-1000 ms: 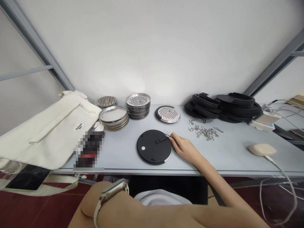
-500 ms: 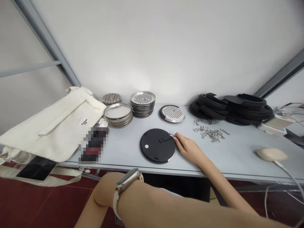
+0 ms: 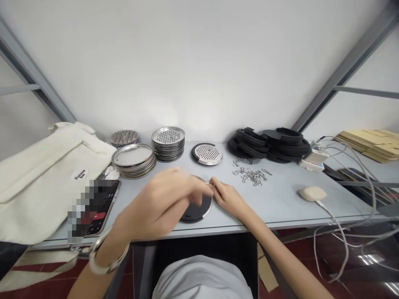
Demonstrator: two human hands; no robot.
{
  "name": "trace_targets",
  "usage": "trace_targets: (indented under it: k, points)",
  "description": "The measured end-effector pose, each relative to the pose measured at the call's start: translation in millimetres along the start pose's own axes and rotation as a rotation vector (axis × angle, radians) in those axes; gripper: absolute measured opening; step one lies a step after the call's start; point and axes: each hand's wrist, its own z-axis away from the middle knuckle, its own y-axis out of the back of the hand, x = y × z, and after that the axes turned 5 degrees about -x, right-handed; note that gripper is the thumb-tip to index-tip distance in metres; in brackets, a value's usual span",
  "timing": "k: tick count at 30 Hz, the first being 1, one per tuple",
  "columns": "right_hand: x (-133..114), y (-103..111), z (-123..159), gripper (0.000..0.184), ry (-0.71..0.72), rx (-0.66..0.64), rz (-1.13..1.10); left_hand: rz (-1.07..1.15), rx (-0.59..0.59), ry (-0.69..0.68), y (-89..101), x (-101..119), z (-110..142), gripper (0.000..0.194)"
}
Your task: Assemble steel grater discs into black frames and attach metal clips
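On the surface (image 3: 274, 203), the right hand (image 3: 230, 198) pinches a mostly hidden clip (image 3: 206, 180) at two o'clock on a black disc (image 3: 201, 208) near the six-o'clock edge; the blurred left hand (image 3: 162, 203) hovers above, grip unclear.

Disc (image 3: 201, 209) on table (image 3: 274, 203), clips (image 3: 254, 177) to its right, bag (image 3: 46, 178) far left

- Small workshop, by the look of it
- Bench (image 3: 277, 193): grater discs (image 3: 168, 145) and black rings (image 3: 285, 146) in stacks, metal clips (image 3: 254, 176) in a loose pile
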Motion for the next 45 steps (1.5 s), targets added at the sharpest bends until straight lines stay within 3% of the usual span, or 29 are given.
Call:
trace_targets:
  k: [4,8,12,21,26,34,45]
  points:
    - [0.7,-1.1,-0.3,0.019,-0.012,0.006,-0.015,-0.089,-0.26,0.008,-12.0,-33.0,-22.5,0.017]
    - [0.8,-2.5,-1.8,0.02,-0.043,-0.004,0.015,-0.055,-0.578,0.073,-37.4,-75.2,-38.0,0.046]
    - [-1.8,-3.7,-4.1,0.02,-0.073,0.001,0.068,0.081,-0.64,0.091,-53.2,-94.1,-42.4,0.032]
    - [-0.9,-6.7,-10.5,0.019,-0.118,-0.006,0.09,-0.043,-0.507,0.018,-71.8,-95.7,-47.8,0.031]
    - [2.0,-7.7,-9.8,0.024,-0.103,-0.015,0.014,-0.156,-0.416,-0.016,-77.1,-95.2,-37.5,0.044]
    - [2.8,-7.4,-6.0,0.023,-0.035,-0.011,-0.075,-0.324,-0.381,-0.204,-80.9,-92.8,-31.9,0.013]
    - [-1.1,-5.1,-4.6,0.018,-0.035,-0.002,0.06,-0.351,-0.343,-0.204,-80.1,-88.7,-32.3,0.01]
